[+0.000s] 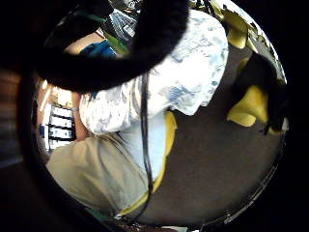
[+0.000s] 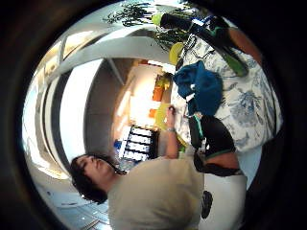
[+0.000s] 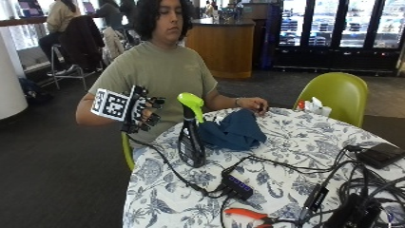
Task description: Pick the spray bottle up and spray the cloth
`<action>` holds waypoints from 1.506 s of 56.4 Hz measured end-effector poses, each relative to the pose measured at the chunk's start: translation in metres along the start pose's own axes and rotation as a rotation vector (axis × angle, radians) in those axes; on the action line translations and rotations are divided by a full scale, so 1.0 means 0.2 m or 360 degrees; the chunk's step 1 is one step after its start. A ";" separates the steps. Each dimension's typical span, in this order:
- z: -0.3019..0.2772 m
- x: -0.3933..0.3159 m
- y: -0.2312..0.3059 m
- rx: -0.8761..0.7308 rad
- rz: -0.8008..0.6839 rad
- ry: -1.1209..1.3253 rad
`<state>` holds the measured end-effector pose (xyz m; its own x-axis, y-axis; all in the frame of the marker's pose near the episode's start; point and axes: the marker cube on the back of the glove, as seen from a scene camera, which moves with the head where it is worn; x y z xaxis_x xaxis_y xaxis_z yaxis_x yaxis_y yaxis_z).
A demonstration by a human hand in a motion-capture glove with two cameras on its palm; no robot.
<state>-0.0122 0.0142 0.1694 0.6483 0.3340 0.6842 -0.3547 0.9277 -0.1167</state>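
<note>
Outside view, left to right: gloved right hand (image 3: 140,114) is raised at left-centre of the frame, off the tabletop edge and well clear of it, fingers (image 3: 154,101) loosely curled and slightly apart, holding nothing. Just right of it, near the tabletop's (image 3: 297,156) front-left edge, the spray bottle (image 3: 190,137) stands upright, dark body with a lime-green trigger head, untouched; gap between hand and bottle is visible. Right of and behind the bottle a dark blue cloth (image 3: 233,131) lies bunched on the blue-floral tablecloth, its near edge close to the bottle, cannot tell if touching. The person's bare left hand (image 3: 252,104) rests on the tabletop just beyond the cloth, upper centre. Lower centre: a black hub (image 3: 238,186) with cables, and orange-handled pliers (image 3: 250,215) at the bottom edge. Far right: a black device (image 3: 381,154) near the tabletop edge and a lime-green chair (image 3: 336,96) behind it. Thumb side palm view: the blue cloth (image 2: 199,87) lies on the floral tabletop (image 2: 247,110), the spray bottle (image 2: 201,31) beside it with green head toward the picture's edge. Little finger side palm view: the floral tablecloth's hanging edge (image 1: 188,72) and floor below, with a black strap across the frame.
</note>
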 end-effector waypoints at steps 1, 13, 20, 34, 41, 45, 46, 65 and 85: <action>0.01 0.00 -0.02 0.0012 0.0003 -0.0032; 0.14 -0.02 -0.36 0.0273 -0.0041 -0.0373; 0.20 -0.03 -0.51 0.0253 -0.0034 -0.0346; 0.22 -0.04 -0.79 0.0542 0.0044 -0.0399; 0.22 0.00 -0.89 0.0570 0.0088 -0.0530; 0.22 0.02 -0.94 0.0597 0.0156 -0.0570; 0.23 0.03 -0.95 0.0605 0.0157 -0.0569; 0.30 0.03 -1.14 0.0439 0.0189 -0.0593; 0.34 -0.01 -1.34 0.0233 0.0194 -0.0583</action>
<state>0.0370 -0.2469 0.2482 0.3223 0.3337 0.8859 -0.5230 0.8428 -0.1271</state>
